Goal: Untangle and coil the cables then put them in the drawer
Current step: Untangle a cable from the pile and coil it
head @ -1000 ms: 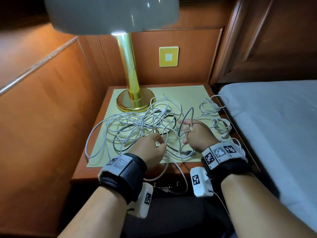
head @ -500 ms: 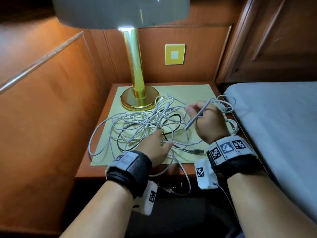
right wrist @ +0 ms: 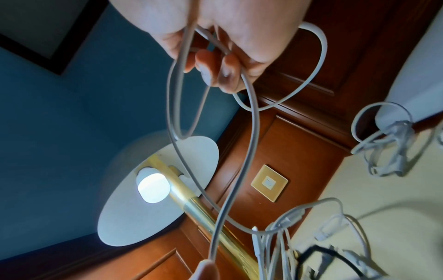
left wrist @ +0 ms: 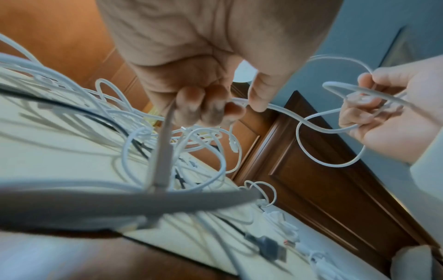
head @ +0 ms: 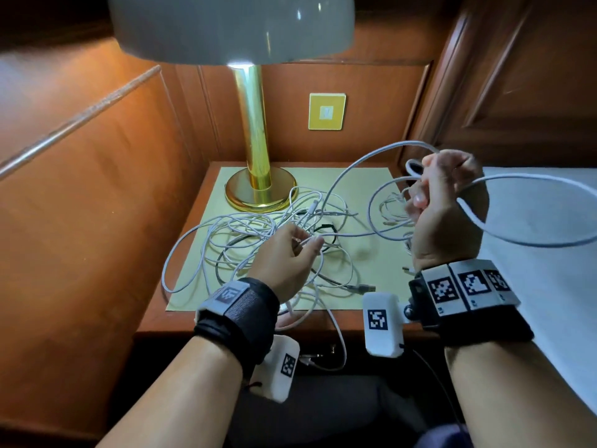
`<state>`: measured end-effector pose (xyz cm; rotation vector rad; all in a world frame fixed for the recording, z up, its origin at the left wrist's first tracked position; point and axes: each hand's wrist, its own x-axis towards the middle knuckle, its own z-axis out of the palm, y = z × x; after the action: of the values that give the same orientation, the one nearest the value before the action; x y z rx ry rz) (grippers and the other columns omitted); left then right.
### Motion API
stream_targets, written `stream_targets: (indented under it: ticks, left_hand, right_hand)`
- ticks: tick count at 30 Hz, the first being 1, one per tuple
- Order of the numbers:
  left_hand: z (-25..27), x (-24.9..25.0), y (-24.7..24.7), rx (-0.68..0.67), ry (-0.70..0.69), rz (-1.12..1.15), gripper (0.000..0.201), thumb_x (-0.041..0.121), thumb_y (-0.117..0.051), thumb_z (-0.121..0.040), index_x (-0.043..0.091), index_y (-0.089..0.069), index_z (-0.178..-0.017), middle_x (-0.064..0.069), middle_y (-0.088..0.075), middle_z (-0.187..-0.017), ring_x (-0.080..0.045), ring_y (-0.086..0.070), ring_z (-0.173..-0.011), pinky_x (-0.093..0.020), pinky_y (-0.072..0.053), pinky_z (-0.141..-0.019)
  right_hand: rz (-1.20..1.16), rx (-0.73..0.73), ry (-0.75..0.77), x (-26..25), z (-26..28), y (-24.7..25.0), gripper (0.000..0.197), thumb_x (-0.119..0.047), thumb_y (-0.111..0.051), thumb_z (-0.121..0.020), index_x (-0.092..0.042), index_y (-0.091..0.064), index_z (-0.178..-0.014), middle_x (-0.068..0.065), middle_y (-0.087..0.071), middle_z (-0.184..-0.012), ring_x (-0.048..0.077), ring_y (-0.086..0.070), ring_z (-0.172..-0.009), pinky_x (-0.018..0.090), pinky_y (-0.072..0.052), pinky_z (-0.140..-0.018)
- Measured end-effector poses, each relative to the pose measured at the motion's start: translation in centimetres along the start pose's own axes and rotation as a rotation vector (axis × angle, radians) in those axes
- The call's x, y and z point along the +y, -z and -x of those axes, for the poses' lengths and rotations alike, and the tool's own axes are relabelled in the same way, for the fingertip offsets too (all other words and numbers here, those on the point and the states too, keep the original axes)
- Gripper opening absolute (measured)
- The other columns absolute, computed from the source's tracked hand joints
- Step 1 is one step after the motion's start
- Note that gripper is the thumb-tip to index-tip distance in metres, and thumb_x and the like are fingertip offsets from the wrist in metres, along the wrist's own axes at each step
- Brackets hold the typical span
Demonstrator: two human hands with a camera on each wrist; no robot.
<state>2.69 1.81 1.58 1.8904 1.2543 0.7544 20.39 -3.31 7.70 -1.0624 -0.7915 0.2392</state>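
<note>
Coiling step: right hand point(head: 449, 202) gripping white cable point(head: 355, 166) loops at 2 o'clock; left hand point(head: 287, 253) pinching the feed. Next: another wrap.

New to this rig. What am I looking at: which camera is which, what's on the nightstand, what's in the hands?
There is no robot here: a person works with bare hands, wearing a camera on the head and one on each wrist band. The large picture looks down from the head; the other two look along each hand at its fingers.

On the nightstand lie a pale mat, a brass lamp and a tangle of white cables with a dark one among them.

The right hand, raised above the mat, grips loops of one white cable. The left hand pinches a white strand low over the tangle. A few small coiled cables lie near the bed side.
</note>
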Motion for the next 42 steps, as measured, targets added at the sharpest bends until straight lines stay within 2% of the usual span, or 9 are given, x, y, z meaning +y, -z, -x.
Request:
stream_targets:
  ticks: [6, 9, 16, 18, 21, 27, 32, 38, 42]
  left_hand:
    - [1.5, 1.6, 1.1, 0.051, -0.185, 0.242, 0.032, 0.035, -0.062, -0.096, 0.027, -0.053, -0.125, -0.011, -0.053, -0.065, -0.014, -0.048, -0.06, -0.033, -0.042, -0.058]
    - [2.4, 1.8, 0.8, -0.036, -0.183, 0.275, 0.052, 0.022, -0.061, -0.097, 0.036, -0.042, -0.143, -0.002, -0.066, -0.073, -0.002, -0.055, -0.058, -0.024, -0.044, -0.057]
    - [4.5, 2.9, -0.1, -0.296, -0.065, 0.485, 0.01, 0.021, -0.065, -0.091, 0.014, -0.072, -0.089, -0.005, -0.053, -0.064, -0.022, -0.04, -0.059, -0.03, -0.033, -0.052]
    - [4.5, 3.0, 0.3, -0.129, -0.095, 0.447, 0.015, 0.017, -0.058, -0.089, 0.021, -0.066, -0.077, -0.006, -0.055, -0.068, -0.021, -0.047, -0.054, -0.032, -0.038, -0.053]
    - [4.1, 2.5, 1.9, 0.191, -0.202, 0.338, 0.035, -0.004, -0.051, -0.091, 0.027, -0.065, -0.098, 0.002, -0.072, -0.1, -0.014, -0.072, -0.076, -0.028, -0.055, -0.068]
    - [4.5, 2.1, 3.3, 0.364, -0.364, 0.225, 0.041, 0.002, -0.056, -0.087, 0.017, -0.062, -0.124, 0.01, -0.052, -0.143, -0.009, -0.073, -0.092, -0.025, -0.058, -0.08]
    - [6.4, 2.3, 4.7, 0.398, -0.416, 0.102, 0.051, -0.014, -0.054, -0.086, 0.012, -0.061, -0.13, 0.011, -0.053, -0.136, 0.014, -0.065, -0.087, -0.004, -0.05, -0.074]
    - [11.9, 3.2, 5.9, 0.372, -0.363, 0.174, 0.026, 0.002, -0.057, -0.096, 0.018, -0.071, -0.11, 0.003, -0.074, -0.095, -0.003, -0.066, -0.06, -0.015, -0.05, -0.058]
    - [17.2, 2.8, 5.7, 0.064, -0.056, 0.287, 0.019, 0.001, -0.058, -0.09, 0.013, -0.072, -0.084, -0.003, -0.065, -0.06, -0.019, -0.054, -0.043, -0.023, -0.043, -0.043]
  right_hand:
    - [-0.135, -0.019, 0.23, -4.9, 1.1, 0.8, 0.023, -0.029, -0.049, -0.101, -0.04, -0.061, -0.086, -0.016, -0.056, -0.071, 0.013, -0.044, -0.061, 0.026, -0.033, -0.052]
    - [-0.196, -0.097, 0.1, -5.5, 1.9, 1.0, 0.021, -0.032, -0.048, -0.099, -0.031, -0.061, -0.082, -0.012, -0.057, -0.068, 0.011, -0.044, -0.054, 0.026, -0.028, -0.047]
    - [-0.223, -0.078, -0.161, -5.4, 4.4, 2.6, 0.029, -0.017, -0.038, -0.106, -0.017, -0.049, -0.079, -0.009, -0.055, -0.061, 0.011, -0.048, -0.054, 0.023, -0.033, -0.05]
    - [-0.242, -0.041, -0.202, -5.4, 4.5, 3.1, 0.03, -0.017, -0.039, -0.105, -0.017, -0.05, -0.077, -0.009, -0.054, -0.058, 0.011, -0.047, -0.053, 0.024, -0.031, -0.05]
    - [-0.25, -0.093, -0.17, -5.1, 4.4, 4.0, 0.024, -0.02, -0.047, -0.098, -0.022, -0.055, -0.076, -0.009, -0.054, -0.061, 0.013, -0.046, -0.055, 0.025, -0.032, -0.049]
    - [-0.11, -0.167, -0.167, -3.3, 4.3, 5.0, 0.007, -0.024, -0.051, -0.089, -0.017, -0.054, -0.087, -0.011, -0.064, -0.071, 0.009, -0.063, -0.063, 0.021, -0.048, -0.051]
    - [0.122, -0.266, -0.188, -3.9, 4.9, 6.6, 0.009, -0.025, -0.056, -0.095, -0.019, -0.056, -0.088, -0.005, -0.063, -0.075, 0.006, -0.062, -0.064, 0.021, -0.042, -0.048]
    - [0.233, -0.501, -0.379, -7.0, 9.4, 8.8, 0.024, -0.039, -0.058, -0.093, -0.015, -0.062, -0.089, -0.002, -0.065, -0.077, 0.014, -0.056, -0.061, 0.024, -0.048, -0.054]
    - [0.274, -0.655, -0.658, -6.8, 15.6, 9.8, 0.022, -0.03, -0.054, -0.101, -0.009, -0.058, -0.099, 0.009, -0.064, -0.087, 0.018, -0.053, -0.05, 0.02, -0.037, -0.037]
